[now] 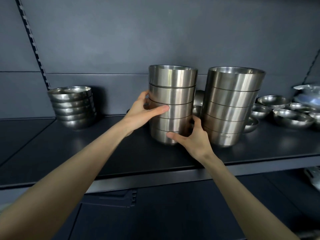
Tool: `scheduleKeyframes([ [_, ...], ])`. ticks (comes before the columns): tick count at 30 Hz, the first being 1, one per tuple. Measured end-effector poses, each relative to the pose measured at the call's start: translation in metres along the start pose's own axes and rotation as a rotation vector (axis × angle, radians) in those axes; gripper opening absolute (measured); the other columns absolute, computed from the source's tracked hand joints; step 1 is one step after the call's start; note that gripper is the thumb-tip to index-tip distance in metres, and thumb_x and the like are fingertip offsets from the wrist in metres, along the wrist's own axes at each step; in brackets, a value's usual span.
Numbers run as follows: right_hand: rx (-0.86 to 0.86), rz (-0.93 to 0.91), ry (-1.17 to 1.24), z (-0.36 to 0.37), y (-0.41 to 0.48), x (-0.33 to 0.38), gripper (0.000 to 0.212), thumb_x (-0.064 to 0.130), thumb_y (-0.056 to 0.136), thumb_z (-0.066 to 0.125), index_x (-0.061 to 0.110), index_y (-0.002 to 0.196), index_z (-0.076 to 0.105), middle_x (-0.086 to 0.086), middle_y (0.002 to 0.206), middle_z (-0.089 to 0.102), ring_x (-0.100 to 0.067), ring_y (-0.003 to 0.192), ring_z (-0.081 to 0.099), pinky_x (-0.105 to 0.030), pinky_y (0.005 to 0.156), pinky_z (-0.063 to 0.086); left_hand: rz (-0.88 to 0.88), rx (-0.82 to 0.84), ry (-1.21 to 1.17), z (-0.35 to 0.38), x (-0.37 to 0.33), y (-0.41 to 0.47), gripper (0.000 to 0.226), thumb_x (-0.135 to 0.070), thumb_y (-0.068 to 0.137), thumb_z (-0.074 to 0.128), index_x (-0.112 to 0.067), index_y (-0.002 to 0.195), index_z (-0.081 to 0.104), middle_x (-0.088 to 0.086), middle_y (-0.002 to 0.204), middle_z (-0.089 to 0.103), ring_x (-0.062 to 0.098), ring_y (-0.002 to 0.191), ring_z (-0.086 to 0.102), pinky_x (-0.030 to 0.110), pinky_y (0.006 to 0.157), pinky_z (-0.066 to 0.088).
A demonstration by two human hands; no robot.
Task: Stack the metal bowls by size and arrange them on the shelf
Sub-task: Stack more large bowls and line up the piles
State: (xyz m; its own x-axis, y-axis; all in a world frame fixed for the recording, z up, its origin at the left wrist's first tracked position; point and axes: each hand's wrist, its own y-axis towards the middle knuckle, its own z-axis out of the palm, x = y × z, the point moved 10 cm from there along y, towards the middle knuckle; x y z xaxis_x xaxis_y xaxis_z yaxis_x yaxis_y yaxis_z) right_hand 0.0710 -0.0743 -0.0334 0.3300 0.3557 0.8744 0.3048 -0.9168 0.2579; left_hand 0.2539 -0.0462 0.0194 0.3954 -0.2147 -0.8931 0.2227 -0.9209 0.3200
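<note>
Steel bowl stack [173, 94] between hands [143, 110] [195, 141], fingers mostly behind it

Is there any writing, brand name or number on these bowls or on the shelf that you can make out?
Faint mark on the lowest bowl of the right stack: too small and blurred to read.
No text shows on the middle stack, the left stack, the loose bowls or the shelf.
</note>
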Motion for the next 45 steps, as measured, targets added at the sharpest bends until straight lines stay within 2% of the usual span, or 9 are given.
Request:
scheduleKeyframes([
  [5, 0.021, -0.041, -0.001, 0.005, -0.013, 0.009, 0.105, 0.04, 0.067, 0.085, 0.017, 0.148, 0.024, -0.004, 0.137, 0.05, -0.013, 0.118, 0.048, -0.021, 0.094, 0.038, 0.027, -0.035, 0.006, -0.007, -0.009, -0.024, 0.091, -0.046, 0.064, 0.077, -0.02, 0.14, 0.034, -0.006, 0.121, 0.059, -0.001, 0.107, 0.056, 0.017, 0.086, 0.047],
  [10, 0.091, -0.073, 0.007, 0.025, -0.024, 0.019, 0.103, 0.044, 0.063, 0.086, 0.02, 0.145, 0.027, -0.003, 0.136, 0.052, -0.019, 0.124, 0.049, -0.029, 0.101, 0.043, 0.017, -0.118, 0.042, -0.035, -0.011, -0.051, 0.082, -0.037, 0.072, 0.08, -0.022, 0.138, 0.034, -0.013, 0.116, 0.057, -0.005, 0.105, 0.054, 0.014, 0.085, 0.046],
  [17, 0.209, -0.116, 0.058, 0.073, -0.03, 0.045, 0.096, 0.039, 0.065, 0.086, 0.02, 0.141, 0.031, 0.005, 0.122, 0.054, -0.01, 0.11, 0.052, -0.02, 0.091, 0.04, -0.012, -0.201, 0.081, -0.084, -0.004, -0.078, 0.098, -0.048, 0.06, 0.079, -0.019, 0.141, 0.034, -0.004, 0.126, 0.057, 0.004, 0.11, 0.057, 0.013, 0.083, 0.049],
  [22, 0.268, -0.129, 0.072, 0.111, -0.023, 0.063, 0.089, 0.037, 0.069, 0.085, 0.021, 0.139, 0.033, 0.011, 0.116, 0.05, -0.005, 0.105, 0.048, -0.01, 0.081, 0.036, -0.012, -0.252, 0.107, -0.123, 0.011, -0.081, 0.085, -0.039, 0.073, 0.078, -0.022, 0.143, 0.033, -0.01, 0.122, 0.053, 0.0, 0.107, 0.055, 0.007, 0.08, 0.046],
  [26, 0.272, -0.122, 0.072, 0.143, -0.01, 0.071, 0.092, 0.038, 0.067, 0.085, 0.021, 0.14, 0.032, 0.008, 0.121, 0.052, -0.008, 0.11, 0.049, -0.019, 0.09, 0.038, -0.038, -0.289, 0.154, -0.157, 0.027, -0.076, 0.11, -0.069, 0.05, 0.078, -0.03, 0.142, 0.033, -0.002, 0.131, 0.049, 0.013, 0.117, 0.054, 0.032, 0.101, 0.046],
  [30, 0.26, -0.105, 0.065, 0.167, 0.003, 0.079, 0.094, 0.037, 0.067, 0.086, 0.021, 0.142, 0.031, 0.01, 0.12, 0.049, -0.007, 0.112, 0.047, -0.019, 0.092, 0.036, -0.043, -0.305, 0.124, -0.178, 0.038, -0.067, 0.085, -0.042, 0.07, 0.08, -0.018, 0.138, 0.035, -0.006, 0.122, 0.053, 0.007, 0.109, 0.055, 0.014, 0.083, 0.047],
  [36, 0.203, -0.084, 0.046, 0.181, 0.016, 0.081, 0.095, 0.036, 0.067, 0.086, 0.02, 0.143, 0.031, 0.005, 0.13, 0.051, -0.007, 0.112, 0.046, -0.019, 0.094, 0.036, -0.028, -0.282, 0.131, -0.195, 0.049, -0.051, 0.072, -0.038, 0.073, 0.078, -0.016, 0.13, 0.041, -0.02, 0.104, 0.054, -0.008, 0.095, 0.053, 0.004, 0.07, 0.044],
  [41, 0.151, -0.088, -0.014, 0.182, 0.025, 0.082, 0.099, 0.042, 0.065, 0.086, 0.019, 0.145, 0.032, 0.0, 0.144, 0.043, -0.016, 0.129, 0.044, -0.025, 0.104, 0.036, 0.019, -0.302, 0.184, -0.199, 0.05, -0.045, 0.075, -0.046, 0.069, 0.079, -0.016, 0.13, 0.047, -0.004, 0.124, 0.051, 0.003, 0.105, 0.055, 0.015, 0.087, 0.045],
  [45, 0.139, -0.094, -0.038, 0.186, 0.033, 0.082, 0.096, 0.042, 0.065, 0.085, 0.018, 0.144, 0.035, -0.001, 0.142, 0.042, -0.017, 0.127, 0.045, -0.024, 0.1, 0.037, 0.04, -0.334, 0.251, -0.205, 0.048, -0.042, 0.075, -0.05, 0.069, 0.078, -0.017, 0.13, 0.051, -0.003, 0.126, 0.043, 0.008, 0.105, 0.053, 0.022, 0.095, 0.044],
])
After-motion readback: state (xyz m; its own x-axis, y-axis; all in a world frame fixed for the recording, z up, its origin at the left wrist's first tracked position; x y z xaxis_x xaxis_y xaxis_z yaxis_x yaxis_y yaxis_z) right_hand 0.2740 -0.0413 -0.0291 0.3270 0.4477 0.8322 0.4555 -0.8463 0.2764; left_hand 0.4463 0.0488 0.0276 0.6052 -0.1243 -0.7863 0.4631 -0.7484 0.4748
